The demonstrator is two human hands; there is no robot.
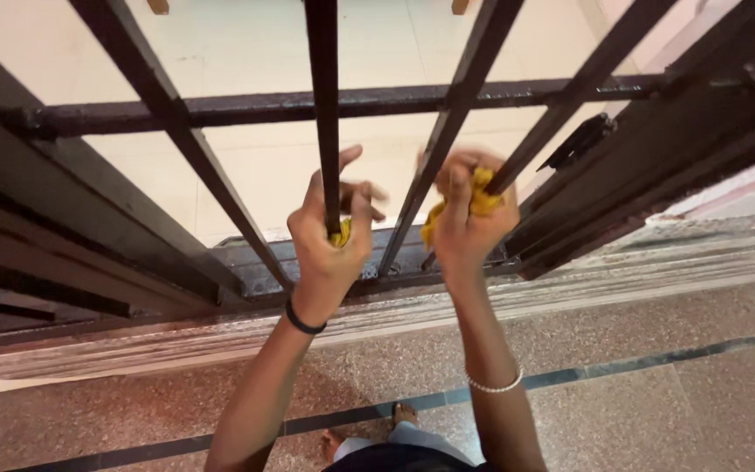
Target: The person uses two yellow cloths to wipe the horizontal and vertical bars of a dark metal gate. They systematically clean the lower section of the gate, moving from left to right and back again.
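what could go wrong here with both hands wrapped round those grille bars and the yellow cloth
1. The left hand and right hand each press yellow cloth against dark metal bars; a slip might pinch fingers where the bars meet the lower rail.
2. The right hand looks blurred, so it is probably moving fast, and knuckles could scrape the slanted bar.
3. A loose cloth end might drop through the grille out of reach.

Five dark upright metal bars [325, 114] cross one horizontal rail [308, 105]; below it, two hands [329, 236], two yellow cloth pieces [481, 199].
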